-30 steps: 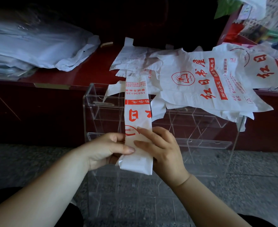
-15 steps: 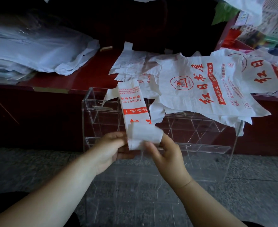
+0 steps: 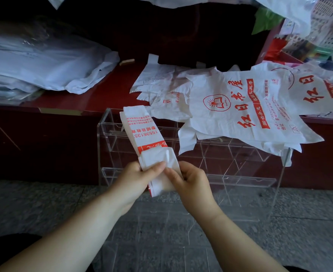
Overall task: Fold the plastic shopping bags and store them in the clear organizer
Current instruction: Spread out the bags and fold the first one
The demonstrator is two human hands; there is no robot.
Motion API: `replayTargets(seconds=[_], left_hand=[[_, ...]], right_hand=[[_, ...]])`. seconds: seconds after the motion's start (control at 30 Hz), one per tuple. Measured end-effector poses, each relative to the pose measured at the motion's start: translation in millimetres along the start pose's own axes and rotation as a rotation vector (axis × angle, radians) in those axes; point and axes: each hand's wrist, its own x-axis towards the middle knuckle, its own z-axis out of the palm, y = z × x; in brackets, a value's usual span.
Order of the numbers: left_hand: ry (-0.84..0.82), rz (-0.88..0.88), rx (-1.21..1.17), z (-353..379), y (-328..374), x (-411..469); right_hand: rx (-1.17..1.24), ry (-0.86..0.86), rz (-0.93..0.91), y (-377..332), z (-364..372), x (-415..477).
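- The bag (image 3: 142,134), folded into a long narrow strip, is held in the air in front of the clear organizer (image 3: 103,142), with its lower end turned up.
- The left hand (image 3: 136,179) pinches the turned-up part between thumb and fingers; the right hand (image 3: 191,179) pinches it from the other edge.
- I judge the plastic to be very light, thin, soft and slippery, so the folds will likely spring open if released.
- The best hold seems to be across the fold itself, with the layers pressed flat.
- More bags (image 3: 240,107) lie spread on the bench (image 3: 67,99), partly over the organizer.
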Motion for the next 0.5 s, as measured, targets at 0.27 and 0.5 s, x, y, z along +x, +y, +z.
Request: replayTargets(seconds=[0.27, 0.5], left_hand=[[0.107, -0.028, -0.067, -7.1, 4.9, 5.9], [-0.086, -0.167, -0.072, -22.2, 17.4, 3.6]], right_hand=[[0.068, 0.034, -0.016, 1.9, -6.7, 0.7], [-0.358, 0.031, -0.471, 9.1, -23.0, 1.0]])
